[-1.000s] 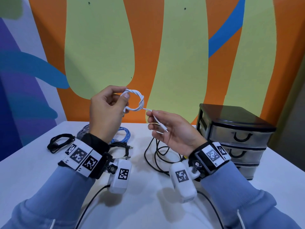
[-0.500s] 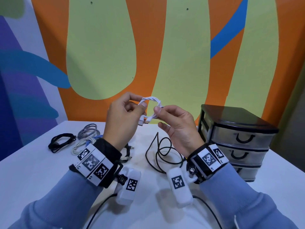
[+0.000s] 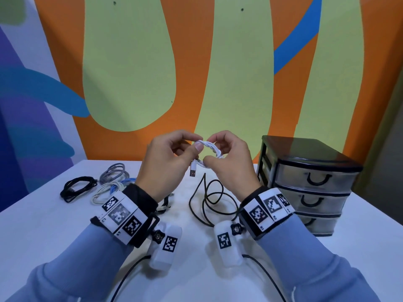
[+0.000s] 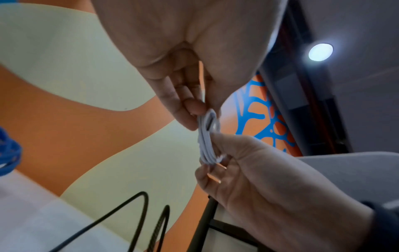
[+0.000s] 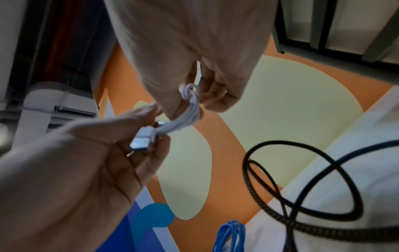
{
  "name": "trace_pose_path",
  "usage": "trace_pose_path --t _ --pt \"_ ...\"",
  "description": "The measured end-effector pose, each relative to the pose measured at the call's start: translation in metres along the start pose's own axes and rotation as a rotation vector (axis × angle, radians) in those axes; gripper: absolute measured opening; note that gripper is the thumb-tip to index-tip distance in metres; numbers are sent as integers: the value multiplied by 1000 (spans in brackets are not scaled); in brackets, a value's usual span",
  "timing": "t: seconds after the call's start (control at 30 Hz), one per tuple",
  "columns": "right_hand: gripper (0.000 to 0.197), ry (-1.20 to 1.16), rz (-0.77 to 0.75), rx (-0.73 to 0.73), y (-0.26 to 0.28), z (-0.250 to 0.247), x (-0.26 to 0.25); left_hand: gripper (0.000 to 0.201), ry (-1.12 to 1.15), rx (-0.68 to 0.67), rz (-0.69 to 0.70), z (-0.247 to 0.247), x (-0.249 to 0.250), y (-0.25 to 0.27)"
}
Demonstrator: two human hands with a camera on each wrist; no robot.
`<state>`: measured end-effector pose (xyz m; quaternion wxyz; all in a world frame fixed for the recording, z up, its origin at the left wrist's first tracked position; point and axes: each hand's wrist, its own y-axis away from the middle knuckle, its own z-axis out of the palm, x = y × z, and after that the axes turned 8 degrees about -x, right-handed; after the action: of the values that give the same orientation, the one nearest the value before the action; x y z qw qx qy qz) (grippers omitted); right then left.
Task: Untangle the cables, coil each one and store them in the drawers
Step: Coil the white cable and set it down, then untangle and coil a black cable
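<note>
1. Hanging in the air above the table [image 3: 54,232], between both hands, the white cable [image 3: 210,147] is wound into a small coil, its USB plug [image 3: 193,171] dangling off the coil toward 7 o'clock.
2. The left hand [image 3: 168,164] pinches the coil's 9 o'clock side between thumb and fingertips; the right hand [image 3: 231,162] pinches its 3 o'clock side, so the coil's long axis runs hand to hand.
3. The drawer unit [image 3: 309,184] stands at 3 o'clock of the coil, its three drawers closed. Judged from this, the right hand is nearer the handles, so the left would keep the coil.
4. A loose black cable [image 3: 209,199] lies at 6 o'clock below the hands; bundled cables [image 3: 113,184] lie toward 8 o'clock.
</note>
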<state>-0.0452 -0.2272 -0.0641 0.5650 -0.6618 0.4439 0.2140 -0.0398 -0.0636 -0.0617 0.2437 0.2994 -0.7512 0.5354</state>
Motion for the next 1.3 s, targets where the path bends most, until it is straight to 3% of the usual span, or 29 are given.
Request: trace_pose_path --t 0.17,0.33,0.4,0.47,0.57,0.77,0.83,0.97,1.03,1.13,1.2,1.3 --pt "42 153 7 -134 1 -2 6 10 -29 -83 38 6 6 6" --pt "15 -353 81 -357 4 -6 -2 11 23 58 19 -8 0 -6" --pt "21 -444 130 -390 4 -7 -5 12 47 88 -14 -12 0 -8" --pt "28 -402 141 -368 3 -7 -4 12 64 52 -59 -14 0 -8" --pt "22 -302 95 -297 1 -8 -1 14 126 -97 -165 -16 3 -7" --pt "20 -497 122 -163 -1 -6 3 50 269 -190 -372 -18 6 -7" --pt "22 -551 154 -140 0 -8 3 45 277 -163 -386 -21 3 -6" --pt "37 -441 172 -179 1 -10 -1 33 321 44 -340 -23 -1 -9" --pt "35 -421 169 -208 2 -8 -4 33 335 121 -308 -20 -3 -11" --pt "29 -389 161 -248 2 -9 -3 24 204 126 -273 -17 -3 -11" --pt "30 -208 170 -287 1 -14 2 17 95 82 -239 -20 -4 -11" --pt "73 269 291 -379 -1 -19 16 20 -55 126 -220 -30 -17 -14"
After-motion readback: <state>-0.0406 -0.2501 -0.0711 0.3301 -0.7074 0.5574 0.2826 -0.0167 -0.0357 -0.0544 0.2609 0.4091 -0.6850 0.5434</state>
